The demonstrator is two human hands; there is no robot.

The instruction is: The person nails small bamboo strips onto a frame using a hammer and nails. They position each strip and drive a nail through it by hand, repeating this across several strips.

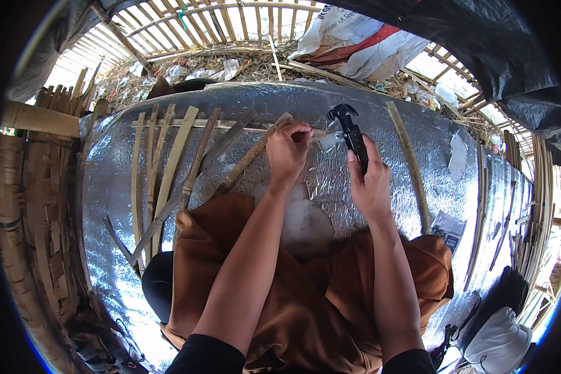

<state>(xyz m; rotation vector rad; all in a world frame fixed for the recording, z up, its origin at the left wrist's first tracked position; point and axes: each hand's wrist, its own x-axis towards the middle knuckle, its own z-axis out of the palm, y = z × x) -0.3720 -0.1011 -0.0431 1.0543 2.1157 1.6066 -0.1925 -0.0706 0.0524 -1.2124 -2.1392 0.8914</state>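
My right hand (370, 181) grips the handle of a black claw hammer (353, 134). The hammer's head points up and away, raised over the silvery foil mat. To its left, my left hand (287, 151) is closed, thumb and fingers pinched together; whatever is between them is hidden or too small to name. That hand is over the upper end of a slanting bamboo strip (250, 156). A thin crosswise bamboo strip (221, 125) runs behind it, and several upright strips lie over it, including a pale bamboo strip (174, 165) farther left.
Brown cloth (280, 305) covers my lap on the foil mat (327, 100). A single bamboo strip (408, 159) lies to the right, near a scrap of printed paper (449, 227). Bamboo slats (43, 206) stand along the left side. A white sack (368, 47) hangs at the back fence.
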